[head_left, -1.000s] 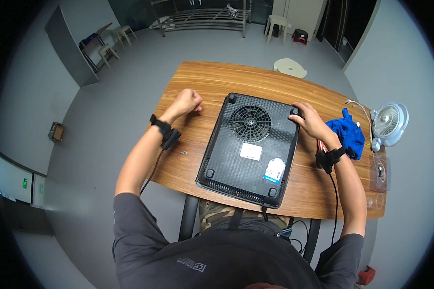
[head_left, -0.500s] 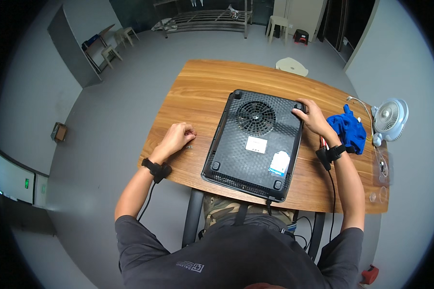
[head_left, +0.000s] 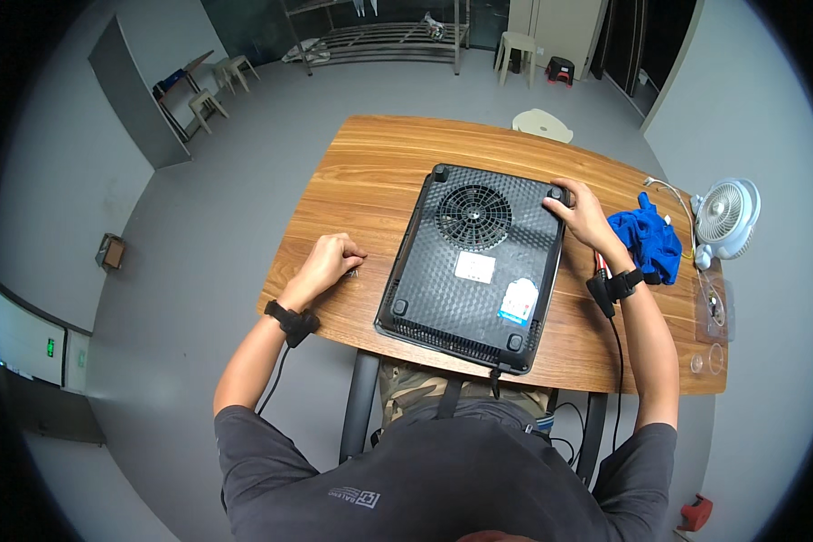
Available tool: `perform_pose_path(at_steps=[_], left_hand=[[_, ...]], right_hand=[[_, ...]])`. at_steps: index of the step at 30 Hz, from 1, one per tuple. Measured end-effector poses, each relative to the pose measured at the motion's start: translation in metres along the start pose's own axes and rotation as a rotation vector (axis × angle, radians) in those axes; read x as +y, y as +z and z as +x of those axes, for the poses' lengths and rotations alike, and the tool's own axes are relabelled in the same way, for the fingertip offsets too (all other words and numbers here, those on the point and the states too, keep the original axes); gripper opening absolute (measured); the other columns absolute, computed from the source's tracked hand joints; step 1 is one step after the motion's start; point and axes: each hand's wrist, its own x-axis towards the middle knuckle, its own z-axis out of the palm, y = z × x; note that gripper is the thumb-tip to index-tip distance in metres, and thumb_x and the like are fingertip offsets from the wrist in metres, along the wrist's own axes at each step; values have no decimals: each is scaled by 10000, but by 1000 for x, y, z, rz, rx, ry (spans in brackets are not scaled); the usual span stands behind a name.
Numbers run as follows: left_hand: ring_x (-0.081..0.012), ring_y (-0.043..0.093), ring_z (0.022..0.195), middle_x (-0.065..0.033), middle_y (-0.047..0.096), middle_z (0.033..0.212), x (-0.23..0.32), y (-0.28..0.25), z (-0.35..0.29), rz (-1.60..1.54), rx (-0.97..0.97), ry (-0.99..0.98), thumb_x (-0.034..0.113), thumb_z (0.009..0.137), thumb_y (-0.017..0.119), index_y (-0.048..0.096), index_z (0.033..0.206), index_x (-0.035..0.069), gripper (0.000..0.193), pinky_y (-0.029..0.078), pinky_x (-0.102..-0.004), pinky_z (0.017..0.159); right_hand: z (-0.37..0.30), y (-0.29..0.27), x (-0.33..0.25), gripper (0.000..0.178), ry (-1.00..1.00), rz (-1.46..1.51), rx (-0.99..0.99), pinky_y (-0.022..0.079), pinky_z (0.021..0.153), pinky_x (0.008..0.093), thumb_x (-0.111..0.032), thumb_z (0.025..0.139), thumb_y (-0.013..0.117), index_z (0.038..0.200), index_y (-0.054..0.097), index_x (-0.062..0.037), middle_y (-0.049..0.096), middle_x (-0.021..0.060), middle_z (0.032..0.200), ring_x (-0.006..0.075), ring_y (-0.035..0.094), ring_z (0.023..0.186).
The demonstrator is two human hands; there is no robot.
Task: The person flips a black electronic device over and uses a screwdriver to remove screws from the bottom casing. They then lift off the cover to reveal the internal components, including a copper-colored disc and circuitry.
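Note:
A black induction cooker (head_left: 506, 239) lies upside down on the wooden table, its round fan grille, pale labels and corner feet facing up. My right hand (head_left: 580, 213) grips its far right corner, thumb on top beside the foot and fingers around the edge. To the left of the cooker, my left hand (head_left: 331, 259) rests on the table with its fingertips pinched together. Small metal screws (head_left: 354, 273) lie right at those fingertips, partly covered. Whatever is between the left fingers is too small to make out.
Right of the cooker lie a crumpled blue cloth (head_left: 649, 239) and a red-handled tool (head_left: 601, 264) partly behind my wrist. A small white fan (head_left: 728, 213) and a clear plastic box (head_left: 715, 310) stand along the right edge. A pale stool (head_left: 543, 125) is beyond the table.
My left fingertips have come slightly closer over the screws. The right hand keeps its place on the cooker's corner. The whole view has shifted a little.

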Motion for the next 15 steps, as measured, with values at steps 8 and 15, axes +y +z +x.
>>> perform_pose_path(at_steps=[8,15], left_hand=[[-304,746,958,-190,751,1057,9,-11,-2,1,25,-74,98,882,773,759,1124,-14,267,592,-378,847],[-335,719,1097,-237,712,1214,77,-12,-10,-149,113,-110,254,921,748,678,1291,-10,460,587,-399,922]], right_hand=[[1,2,3,580,102,114,6,515,1015,404,-359,865,828,1277,672,18,687,224,1226,322,673,1145],[-2,-3,-3,601,133,213,22,533,991,388,-352,828,862,1262,685,24,703,211,1196,289,689,1112]])
